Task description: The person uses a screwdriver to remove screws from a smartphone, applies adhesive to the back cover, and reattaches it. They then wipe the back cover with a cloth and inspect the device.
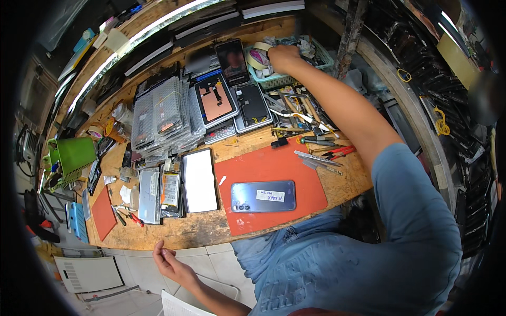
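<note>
At the worktop's left edge, you have a green basket [71, 158] beside a small red mat [104, 215]. Toward the back, bubble-wrapped packs [158, 116] are piled loosely; a knock to that uneven pile could send the upper ones sliding.

Your left hand [175, 268] hangs just off the worktop's front edge, fingers loosely curled, with nothing visible in it. If you raise it carelessly, it could catch that edge.

Above it, near the front edge, an opened phone [169, 189] shows its battery, with a white panel [200, 181] just to its right. A tool dropped on either could do damage, I'd judge.

Right of these, the blue phone [249, 195] lies flat, back up, on the orange-red mat [263, 164], near the worktop's front edge. It looks smooth, so a brush from your sleeve could push it toward that edge.

At the back right, a tape roll [254, 61] sits in the pale green basket [274, 81]. Your right hand [285, 59] is over the basket, its fingers largely hidden; I cannot tell how far they are spread or whether they grip anything. Lifting from that clutter could snag other bits over the rim.

Tweezers [319, 162] and red-handled pliers [340, 152] lie near the worktop's right edge, close below your forearm; a low pull back could sweep them onto the blue phone.
</note>
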`<state>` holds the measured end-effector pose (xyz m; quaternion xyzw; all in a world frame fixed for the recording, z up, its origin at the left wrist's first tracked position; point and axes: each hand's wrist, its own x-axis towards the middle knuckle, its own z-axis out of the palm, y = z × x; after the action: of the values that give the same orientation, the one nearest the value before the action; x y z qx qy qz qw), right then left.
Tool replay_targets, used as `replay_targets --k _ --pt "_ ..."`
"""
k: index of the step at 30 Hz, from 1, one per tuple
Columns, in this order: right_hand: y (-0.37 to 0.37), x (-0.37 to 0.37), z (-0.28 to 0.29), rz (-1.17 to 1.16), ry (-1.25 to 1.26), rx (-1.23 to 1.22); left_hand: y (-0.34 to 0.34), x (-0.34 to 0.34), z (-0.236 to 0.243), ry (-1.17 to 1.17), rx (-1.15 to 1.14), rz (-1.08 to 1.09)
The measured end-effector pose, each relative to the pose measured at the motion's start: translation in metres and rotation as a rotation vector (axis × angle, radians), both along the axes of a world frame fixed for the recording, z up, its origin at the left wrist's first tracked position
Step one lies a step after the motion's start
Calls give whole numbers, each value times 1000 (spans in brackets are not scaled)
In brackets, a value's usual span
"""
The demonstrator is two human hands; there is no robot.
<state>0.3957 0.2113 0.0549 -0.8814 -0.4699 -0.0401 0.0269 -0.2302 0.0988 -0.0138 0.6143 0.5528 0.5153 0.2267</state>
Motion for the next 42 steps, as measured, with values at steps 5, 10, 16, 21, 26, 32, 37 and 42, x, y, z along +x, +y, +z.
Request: replay_targets --k 5,10,16,21,26,32,37,42 --pt "-13 33 18 169 206 242 11 34 -2 -70 -274 -61" --pt "-33 6 66 233 548 344 34 94 8 260 407 -142" --pt "-61 -8 84 353 237 512 44 158 36 86 63 -484" --pt "-114 -125 62 819 377 510 38 246 67 -102 111 -801" --pt "-163 -168 48 732 658 757 40 282 45 -100 -134 -964" --pt "-168 -148 -25 424 1141 686 64 301 28 -533 -397 -956" --pt "-144 -172 -37 543 801 811 77 316 21 -899 -575 -815" --pt "-142 -182 -38 632 691 878 68 322 13 -880 -505 -721"
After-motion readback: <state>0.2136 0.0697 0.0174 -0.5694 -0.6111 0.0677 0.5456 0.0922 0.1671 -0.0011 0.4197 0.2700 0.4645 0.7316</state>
